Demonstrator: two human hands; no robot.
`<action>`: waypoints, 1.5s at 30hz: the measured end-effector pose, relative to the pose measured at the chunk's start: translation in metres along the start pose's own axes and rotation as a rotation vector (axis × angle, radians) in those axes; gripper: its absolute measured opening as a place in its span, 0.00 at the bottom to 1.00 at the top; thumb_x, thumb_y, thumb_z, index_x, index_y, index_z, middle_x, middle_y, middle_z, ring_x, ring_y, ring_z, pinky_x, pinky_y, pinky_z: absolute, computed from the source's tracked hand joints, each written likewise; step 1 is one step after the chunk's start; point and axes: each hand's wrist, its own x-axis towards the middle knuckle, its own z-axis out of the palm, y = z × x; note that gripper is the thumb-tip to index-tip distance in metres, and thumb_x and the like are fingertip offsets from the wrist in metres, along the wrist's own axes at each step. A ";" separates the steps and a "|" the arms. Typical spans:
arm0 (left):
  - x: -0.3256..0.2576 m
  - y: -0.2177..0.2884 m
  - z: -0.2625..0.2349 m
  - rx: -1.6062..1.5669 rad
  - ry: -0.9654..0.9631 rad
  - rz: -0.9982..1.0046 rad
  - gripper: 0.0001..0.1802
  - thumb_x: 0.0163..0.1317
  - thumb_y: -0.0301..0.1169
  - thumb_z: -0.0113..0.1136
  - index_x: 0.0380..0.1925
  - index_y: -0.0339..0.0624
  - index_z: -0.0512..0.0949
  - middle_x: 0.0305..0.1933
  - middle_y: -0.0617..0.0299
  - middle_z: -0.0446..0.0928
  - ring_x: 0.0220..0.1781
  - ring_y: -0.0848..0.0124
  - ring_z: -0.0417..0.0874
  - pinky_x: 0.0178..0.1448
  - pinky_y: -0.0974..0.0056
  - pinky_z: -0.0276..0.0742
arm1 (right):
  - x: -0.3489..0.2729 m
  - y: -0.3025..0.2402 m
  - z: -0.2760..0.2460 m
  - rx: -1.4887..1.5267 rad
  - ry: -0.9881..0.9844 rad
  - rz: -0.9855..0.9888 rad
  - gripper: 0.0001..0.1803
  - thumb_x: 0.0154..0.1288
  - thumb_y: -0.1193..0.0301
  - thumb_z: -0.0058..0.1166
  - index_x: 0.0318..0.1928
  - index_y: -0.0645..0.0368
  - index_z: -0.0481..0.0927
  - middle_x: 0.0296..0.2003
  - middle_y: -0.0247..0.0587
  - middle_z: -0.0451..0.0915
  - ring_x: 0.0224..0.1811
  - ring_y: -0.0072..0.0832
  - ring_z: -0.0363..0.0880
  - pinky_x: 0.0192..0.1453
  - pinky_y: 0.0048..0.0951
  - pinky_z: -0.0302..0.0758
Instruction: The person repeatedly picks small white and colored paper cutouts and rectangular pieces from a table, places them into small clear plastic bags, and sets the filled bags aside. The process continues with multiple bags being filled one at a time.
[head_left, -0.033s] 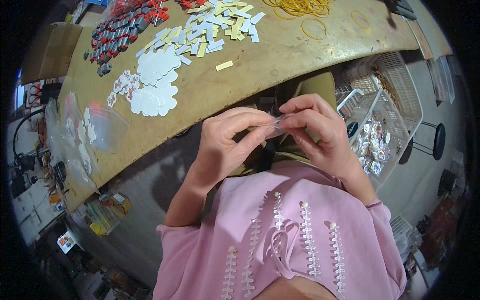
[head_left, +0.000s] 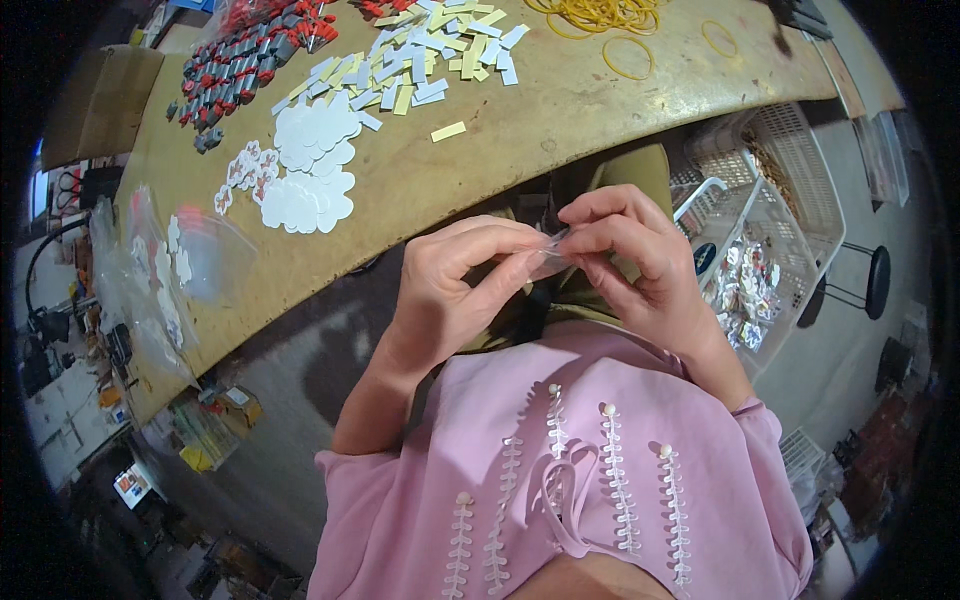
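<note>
While both hands are working close to the chest, the left hand [head_left: 450,290] and right hand [head_left: 640,265] are pinching a small clear plastic bag [head_left: 548,262] between narrowed fingertips, likely to hold its mouth steady. The tan worktable [head_left: 520,150] is carrying white die-cut shapes [head_left: 310,165], paper strips [head_left: 430,55] and rubber bands [head_left: 600,20]; a white wire basket [head_left: 770,200] is sitting beside it.

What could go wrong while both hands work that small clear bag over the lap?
1. The small clear plastic bag is pinched only at the fingertips of the left hand and right hand, off the table; if it slips, it probably lands on the lap or floor.
2. The white basket of shiny packets sits close by the right elbow and might get bumped.
</note>
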 end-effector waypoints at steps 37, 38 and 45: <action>0.023 -0.003 0.030 0.227 0.208 0.073 0.06 0.59 0.24 0.72 0.31 0.39 0.82 0.31 0.56 0.81 0.32 0.61 0.85 0.37 0.59 0.81 | 0.000 0.010 0.017 0.301 0.094 0.440 0.04 0.77 0.79 0.60 0.45 0.68 0.86 0.37 0.37 0.90 0.40 0.20 0.89 0.46 0.25 0.84; 0.023 -0.004 0.032 0.271 0.214 0.137 0.06 0.58 0.25 0.71 0.30 0.40 0.81 0.30 0.55 0.80 0.32 0.57 0.84 0.35 0.56 0.79 | -0.002 0.009 0.012 0.385 0.073 0.472 0.05 0.77 0.79 0.60 0.45 0.68 0.86 0.38 0.37 0.90 0.42 0.21 0.88 0.48 0.25 0.84; -0.003 0.004 0.010 0.262 0.175 0.195 0.07 0.57 0.18 0.69 0.30 0.38 0.80 0.29 0.59 0.78 0.29 0.68 0.81 0.33 0.64 0.78 | -0.033 0.049 -0.045 0.436 0.286 0.483 0.04 0.78 0.80 0.56 0.47 0.63 0.84 0.39 0.32 0.84 0.41 0.19 0.83 0.51 0.24 0.80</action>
